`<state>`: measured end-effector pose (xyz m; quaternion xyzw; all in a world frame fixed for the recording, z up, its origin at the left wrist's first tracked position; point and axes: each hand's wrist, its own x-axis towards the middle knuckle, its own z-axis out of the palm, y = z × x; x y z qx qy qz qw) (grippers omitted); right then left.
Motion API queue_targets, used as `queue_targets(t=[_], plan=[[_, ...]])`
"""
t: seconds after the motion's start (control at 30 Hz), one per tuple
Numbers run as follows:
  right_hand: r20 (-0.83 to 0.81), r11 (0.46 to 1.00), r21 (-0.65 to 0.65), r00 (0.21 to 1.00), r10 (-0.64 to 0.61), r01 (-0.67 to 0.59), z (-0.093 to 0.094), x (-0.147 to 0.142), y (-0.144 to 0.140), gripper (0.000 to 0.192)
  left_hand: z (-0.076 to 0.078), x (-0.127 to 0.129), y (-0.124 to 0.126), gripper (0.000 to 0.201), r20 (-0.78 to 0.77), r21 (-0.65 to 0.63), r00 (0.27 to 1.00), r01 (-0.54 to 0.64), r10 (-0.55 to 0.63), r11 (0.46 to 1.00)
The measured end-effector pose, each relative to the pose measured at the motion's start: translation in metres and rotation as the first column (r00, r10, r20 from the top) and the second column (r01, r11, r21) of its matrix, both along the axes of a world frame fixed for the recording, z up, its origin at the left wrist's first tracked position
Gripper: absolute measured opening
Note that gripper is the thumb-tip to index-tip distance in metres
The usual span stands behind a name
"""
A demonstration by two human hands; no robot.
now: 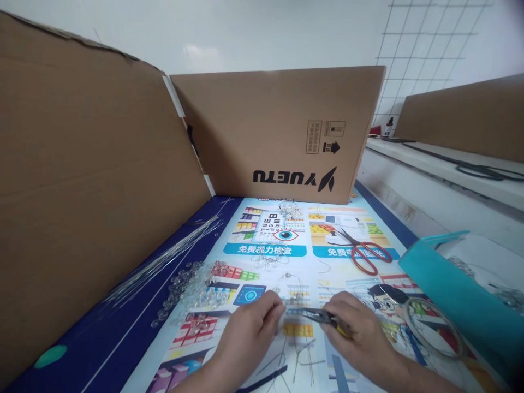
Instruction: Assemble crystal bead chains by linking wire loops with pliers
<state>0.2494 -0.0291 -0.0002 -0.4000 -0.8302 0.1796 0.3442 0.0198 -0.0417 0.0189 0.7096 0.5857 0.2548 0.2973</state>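
My left hand point(257, 322) is closed in a pinch on a thin wire, whose held end is hidden by the fingers. A loop of beaded wire point(295, 297) with clear beads rises just beyond the fingertips. In my right hand point(357, 326) is a pair of long-nose pliers point(313, 313) with dark jaws and a yellow-and-black handle. The jaws point left and reach close to my left fingertips; whether they grip the wire is too small to tell. Bent wire pieces point(303, 355) lie on the printed mat below the hands.
Clear beads point(180, 289) and straight wires point(172, 254) lie at left. Red-handled scissors point(364, 254) and a wire coil point(434, 327) lie at right, beside a teal box point(454, 295). Finished-looking wire loops point(289, 209) sit farther back. Cardboard panels point(266, 120) wall the back and left.
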Motion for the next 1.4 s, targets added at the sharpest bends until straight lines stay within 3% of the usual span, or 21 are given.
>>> queue_targets(t=[0.13,0.33,0.5,0.67,0.9,1.23,1.4], plan=[[-0.058,0.980,-0.185,0.995,-0.085,0.073,-0.003,-0.002,0.007,0.007,-0.004,0.015,-0.007,0.018,0.024,0.063,0.991,0.131,-0.132,0.989],[-0.041,0.973,-0.216,0.995,-0.091,0.080,-0.002,-0.004,0.006,0.006,-0.010,0.032,-0.013,0.014,-0.066,0.033,0.975,0.216,-0.214,0.976],[-0.065,0.969,-0.240,0.994,-0.084,0.066,-0.003,-0.003,0.006,0.007,0.005,0.017,-0.010,0.018,-0.189,0.016,0.963,0.197,-0.190,0.980],[-0.064,0.965,-0.258,0.996,-0.069,0.051,-0.006,-0.002,0.007,0.007,0.022,-0.002,-0.009,0.019,-0.496,-0.028,0.853,0.173,-0.165,0.984],[-0.051,0.965,-0.258,0.997,-0.054,0.039,-0.008,-0.001,0.008,0.008,0.014,0.004,-0.013,0.025,-0.680,-0.072,0.693,0.262,-0.240,0.962],[-0.042,0.965,-0.259,0.998,-0.044,0.031,-0.009,0.000,0.008,0.011,0.020,0.004,-0.012,0.026,-0.702,-0.152,0.650,0.263,-0.292,0.953],[-0.030,0.966,-0.256,0.999,-0.027,0.019,-0.007,0.000,0.007,0.010,0.021,0.000,-0.010,0.030,-0.719,-0.118,0.638,0.280,-0.276,0.953]])
